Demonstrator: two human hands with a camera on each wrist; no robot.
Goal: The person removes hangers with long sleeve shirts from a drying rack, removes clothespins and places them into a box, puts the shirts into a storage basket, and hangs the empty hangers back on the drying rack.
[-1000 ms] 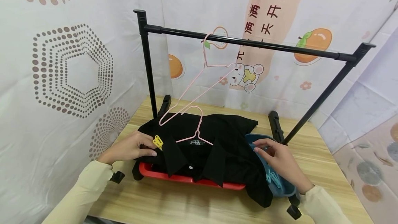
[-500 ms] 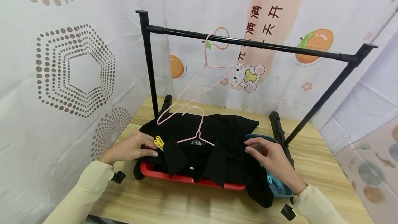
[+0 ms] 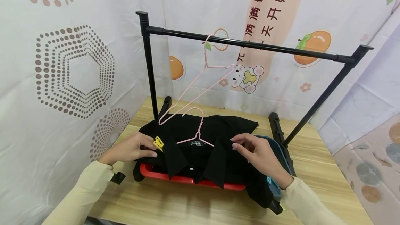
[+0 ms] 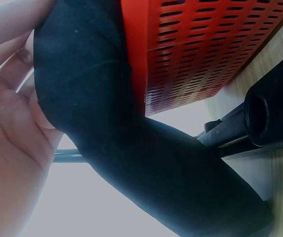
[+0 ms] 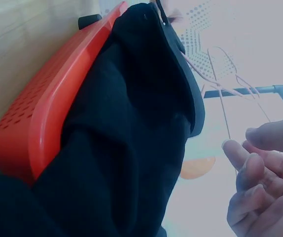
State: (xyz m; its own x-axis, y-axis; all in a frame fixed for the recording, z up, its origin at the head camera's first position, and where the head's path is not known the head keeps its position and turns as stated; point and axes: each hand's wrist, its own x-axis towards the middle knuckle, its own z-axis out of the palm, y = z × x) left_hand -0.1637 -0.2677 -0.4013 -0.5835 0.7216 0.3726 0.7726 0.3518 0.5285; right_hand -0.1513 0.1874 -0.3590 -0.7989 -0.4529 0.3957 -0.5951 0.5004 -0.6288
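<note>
Head view, soft black shirt [image 3: 200, 155] stretched left-to-right across holey red basket [image 3: 175, 178], collar [image 3: 217, 164] pointing this way, thin pink hanger [image 3: 198, 133] inside, left hand [image 3: 132, 147] pinching shirt, right hand [image 3: 257, 150] loose nearby

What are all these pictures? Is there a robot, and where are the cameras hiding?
There's no robot here, just a person's two bare hands. The wide picture comes from a camera worn on the head, looking down. The two close-up pictures come from little cameras on the wrists, one on each.

On the wooden table, a black shirt lies over a red basket. A pink hanger pokes out of its collar, and another hanger hangs from the black rail. A blue basin sits at the right.

The left hand pinches the shirt, beside a yellow clip. The right hand has loosely bent fingers, and I see nothing in them.
</note>
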